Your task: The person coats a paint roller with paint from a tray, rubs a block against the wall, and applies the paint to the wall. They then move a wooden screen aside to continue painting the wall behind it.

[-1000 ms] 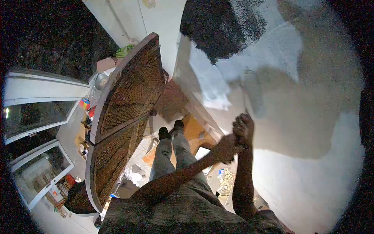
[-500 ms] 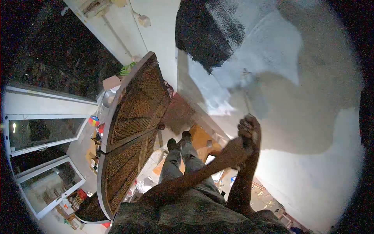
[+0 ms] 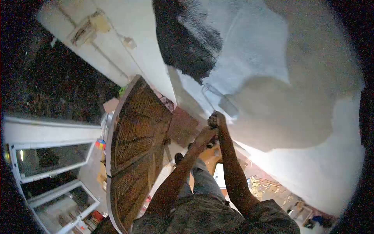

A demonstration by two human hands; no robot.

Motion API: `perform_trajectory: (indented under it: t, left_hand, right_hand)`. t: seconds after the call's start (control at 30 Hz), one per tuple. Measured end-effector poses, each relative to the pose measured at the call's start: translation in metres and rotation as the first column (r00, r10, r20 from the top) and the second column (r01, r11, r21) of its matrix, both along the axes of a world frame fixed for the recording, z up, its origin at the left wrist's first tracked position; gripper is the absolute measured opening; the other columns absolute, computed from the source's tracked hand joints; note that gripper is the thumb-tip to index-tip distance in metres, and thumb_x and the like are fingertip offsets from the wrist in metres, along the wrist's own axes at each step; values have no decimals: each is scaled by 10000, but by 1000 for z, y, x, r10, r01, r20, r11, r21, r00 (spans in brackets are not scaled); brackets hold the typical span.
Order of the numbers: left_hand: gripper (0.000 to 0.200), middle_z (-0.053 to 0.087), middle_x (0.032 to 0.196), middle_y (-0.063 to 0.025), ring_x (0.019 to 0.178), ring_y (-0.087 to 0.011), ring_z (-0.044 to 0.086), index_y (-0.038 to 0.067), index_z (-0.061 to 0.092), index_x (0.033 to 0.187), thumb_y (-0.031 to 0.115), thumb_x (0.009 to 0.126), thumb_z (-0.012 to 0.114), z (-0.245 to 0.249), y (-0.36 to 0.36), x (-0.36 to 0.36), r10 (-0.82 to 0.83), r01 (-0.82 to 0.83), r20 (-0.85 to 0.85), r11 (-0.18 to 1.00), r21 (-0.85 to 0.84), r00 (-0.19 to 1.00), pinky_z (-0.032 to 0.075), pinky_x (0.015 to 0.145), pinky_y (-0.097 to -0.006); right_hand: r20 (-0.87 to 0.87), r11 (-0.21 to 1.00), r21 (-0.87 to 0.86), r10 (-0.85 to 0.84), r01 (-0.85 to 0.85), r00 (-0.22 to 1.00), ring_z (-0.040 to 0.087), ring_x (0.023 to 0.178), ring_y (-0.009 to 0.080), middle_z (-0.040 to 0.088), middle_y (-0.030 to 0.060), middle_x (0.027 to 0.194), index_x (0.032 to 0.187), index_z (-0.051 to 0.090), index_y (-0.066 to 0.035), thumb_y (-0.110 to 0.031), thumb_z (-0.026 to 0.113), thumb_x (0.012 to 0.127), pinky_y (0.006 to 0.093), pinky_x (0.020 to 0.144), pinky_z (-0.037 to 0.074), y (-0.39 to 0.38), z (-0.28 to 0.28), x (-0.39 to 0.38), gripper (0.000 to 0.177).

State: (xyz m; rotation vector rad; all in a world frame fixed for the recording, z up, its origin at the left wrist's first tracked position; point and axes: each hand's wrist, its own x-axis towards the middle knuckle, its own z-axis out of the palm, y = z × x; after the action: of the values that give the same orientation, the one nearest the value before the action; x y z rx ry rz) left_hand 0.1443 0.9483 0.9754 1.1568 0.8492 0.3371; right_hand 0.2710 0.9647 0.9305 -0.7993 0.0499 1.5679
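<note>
Both of my hands are wrapped round the handle of a paint roller [image 3: 214, 90]. My right hand [image 3: 219, 119] grips it higher up, nearest the bent wire frame. Just below, my left hand [image 3: 206, 136] is closed on the lower part of the handle. The pale roller head overlaps the lower part of the wall [image 3: 253, 46], close below a dark unpainted-looking patch [image 3: 183, 46]. Around that patch the wall carries light, bluish-white paint with streaky edges. A shadow of the roller and of me falls across the wall.
A dark woven curved panel [image 3: 136, 144] in a wooden frame stands close on my left. Beyond it are open white-framed windows [image 3: 58, 160]. Under my legs lies an orange-brown surface [image 3: 210, 158]. Scattered debris [image 3: 265, 189] covers the floor at lower right.
My hands have moved left with the roller, from beside the wall's middle toward the area under the dark patch. My view has shifted too, so the woven panel appears lower.
</note>
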Motion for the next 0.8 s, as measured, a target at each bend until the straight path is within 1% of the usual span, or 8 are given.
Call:
perform_trajectory:
  t: [0.1, 0.17, 0.27, 0.37, 0.43, 0.53, 0.63, 0.8]
  left_hand:
    - [277, 557, 665, -133, 653, -260, 568, -25, 512, 853, 230, 747, 534, -24, 17, -10, 14, -10, -103, 999, 36, 995, 464, 592, -356]
    - [281, 557, 669, -135, 655, -261, 569, -28, 507, 862, 226, 745, 536, -26, 17, -11, 25, -14, -148, 997, 74, 989, 464, 595, -356]
    - [287, 557, 675, -139, 659, -263, 570, -31, 498, 875, 220, 743, 540, -7, 16, -12, 45, -21, -178, 991, 136, 983, 466, 599, -356]
    - [294, 556, 682, -143, 662, -265, 571, -35, 490, 887, 214, 741, 544, 23, 30, -20, 92, -55, -175, 978, 203, 980, 467, 603, -355]
    - [300, 556, 686, -146, 664, -266, 572, -38, 485, 896, 210, 739, 547, 42, 38, -27, 122, -81, -169, 969, 233, 978, 468, 606, -355]
    - [309, 555, 692, -150, 668, -268, 573, -41, 476, 909, 203, 737, 551, 59, 47, -38, 161, -112, -168, 956, 270, 972, 470, 609, -354]
    - [319, 555, 698, -154, 672, -270, 574, -45, 468, 922, 197, 734, 555, 58, 51, -45, 188, -136, -173, 952, 274, 967, 471, 613, -354]
    - [337, 554, 708, -161, 677, -274, 576, -51, 454, 944, 187, 730, 561, 36, 80, -39, 203, -156, -167, 953, 258, 965, 473, 620, -353]
  right_hand:
    - [283, 989, 142, 1, -44, 959, 396, 375, 148, 423, 46, 508, 715, 464, -23, -188, 458, 837, 277, 346, 342, 14, -163, 18, 206]
    - [475, 993, -113, 27, 30, 879, 403, 405, 140, 423, 43, 530, 731, 454, -34, -257, 456, 851, 277, 354, 339, 14, -61, -15, 253]
    - [-117, 993, 59, 113, -107, 987, 413, 438, 139, 444, 46, 569, 745, 448, -47, -299, 446, 858, 276, 383, 352, 24, 11, -12, 277]
    - [246, 988, 116, -125, 99, 961, 422, 472, 143, 461, 51, 613, 757, 451, -46, -301, 448, 860, 270, 414, 359, 11, 182, -48, 275]
    - [427, 980, 170, -167, 103, 889, 447, 500, 143, 477, 66, 621, 789, 469, -44, -309, 423, 867, 277, 442, 368, 7, 186, -51, 280]
    - [630, 989, 126, -144, 83, 763, 463, 503, 143, 486, 60, 608, 802, 482, -41, -301, 417, 867, 286, 449, 377, 21, 159, -49, 275]
    - [663, 997, 27, -67, 66, 746, 468, 478, 151, 490, 49, 576, 784, 496, -31, -253, 427, 857, 289, 453, 387, 50, 74, -48, 244]
    - [542, 994, -83, -11, 66, 840, 450, 447, 149, 471, 43, 553, 746, 490, -36, -201, 465, 824, 281, 423, 369, 92, -21, -50, 184]
